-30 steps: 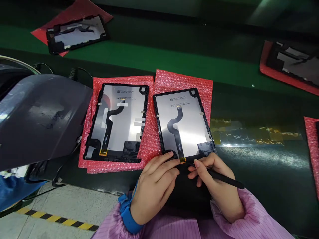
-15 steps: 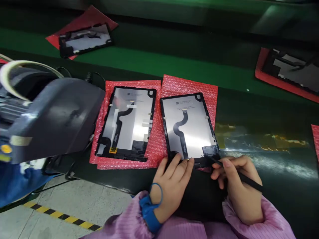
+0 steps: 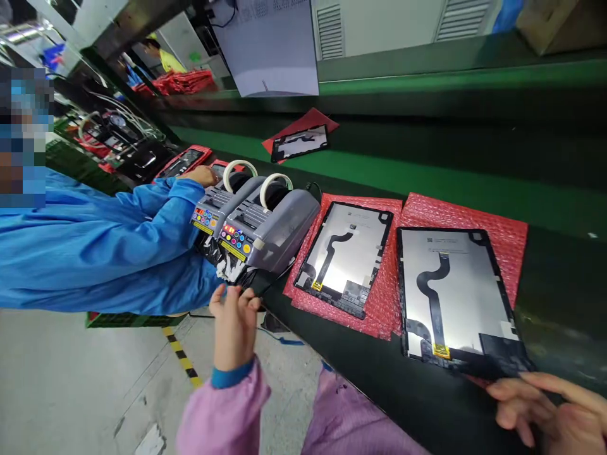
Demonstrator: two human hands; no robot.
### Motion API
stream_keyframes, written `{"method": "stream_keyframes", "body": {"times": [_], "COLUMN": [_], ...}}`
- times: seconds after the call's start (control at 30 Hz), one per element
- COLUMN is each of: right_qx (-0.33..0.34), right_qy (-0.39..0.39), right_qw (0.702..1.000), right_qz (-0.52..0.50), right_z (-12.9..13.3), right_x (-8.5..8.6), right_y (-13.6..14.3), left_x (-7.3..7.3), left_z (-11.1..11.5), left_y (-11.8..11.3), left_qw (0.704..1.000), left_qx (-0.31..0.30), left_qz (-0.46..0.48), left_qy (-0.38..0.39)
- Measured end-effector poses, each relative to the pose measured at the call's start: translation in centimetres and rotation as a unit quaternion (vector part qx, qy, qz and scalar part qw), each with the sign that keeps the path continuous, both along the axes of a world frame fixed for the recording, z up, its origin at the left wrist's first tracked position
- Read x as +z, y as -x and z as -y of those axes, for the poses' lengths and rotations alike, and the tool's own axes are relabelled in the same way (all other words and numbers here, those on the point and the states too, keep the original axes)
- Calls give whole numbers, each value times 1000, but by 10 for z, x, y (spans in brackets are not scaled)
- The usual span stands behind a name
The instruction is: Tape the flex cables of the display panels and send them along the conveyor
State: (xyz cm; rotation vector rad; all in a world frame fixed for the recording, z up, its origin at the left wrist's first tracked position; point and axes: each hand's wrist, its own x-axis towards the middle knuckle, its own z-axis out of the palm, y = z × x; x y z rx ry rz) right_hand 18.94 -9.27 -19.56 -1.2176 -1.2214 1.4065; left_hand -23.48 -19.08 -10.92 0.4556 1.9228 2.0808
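My left hand (image 3: pixel 236 325), a blue band on its wrist, is raised just below the front of two grey tape dispensers (image 3: pixel 279 227). Its fingers are bent and apart, with nothing visible in them. White strips of tape (image 3: pixel 231 268) hang above its fingertips. At the lower right, my right hand (image 3: pixel 552 404) has bent fingers by the near right corner of a tablet screen panel (image 3: pixel 467 291). A slim dark tool (image 3: pixel 527 365) shows faintly at its fingertips, mostly hidden. That panel bears a black flex cable (image 3: pixel 432 294) with yellow tape (image 3: pixel 441 351) at its near end.
A second panel (image 3: pixel 355 253) lies on red bubble wrap (image 3: pixel 379 309) to the left, and another panel (image 3: pixel 301 142) lies farther back. A co-worker in blue (image 3: pixel 118 240) reaches behind the dispensers. The bench edge runs diagonally above a floor with striped tape (image 3: pixel 183 360).
My left hand has left the right panel and moved left to the dispensers. My right hand stays near that panel's corner. The view has swung left, and yellow tape now shows at the cable end.
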Motion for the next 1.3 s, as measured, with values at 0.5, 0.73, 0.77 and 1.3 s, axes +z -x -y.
{"method": "stream_keyframes", "body": {"times": [0.5, 0.73, 0.77, 1.3], "right_qx": [38, 195, 182, 292], "right_qy": [-68, 55, 53, -62], "right_qw": [996, 978, 981, 939], "right_qz": [-32, -41, -45, 168], "right_z": [-31, -58, -63, -136], "right_x": [108, 128, 127, 77], "right_y": [50, 92, 94, 116], "left_x": [-8, -21, -23, -13], "left_z": [-32, -47, -47, -76], "left_y": [-115, -181, -181, -155], "left_qw": [948, 836, 833, 757], "left_qx": [-285, -537, -540, -471], "left_qz": [85, 97, 112, -438], "left_qy": [-111, -52, -50, 120]}}
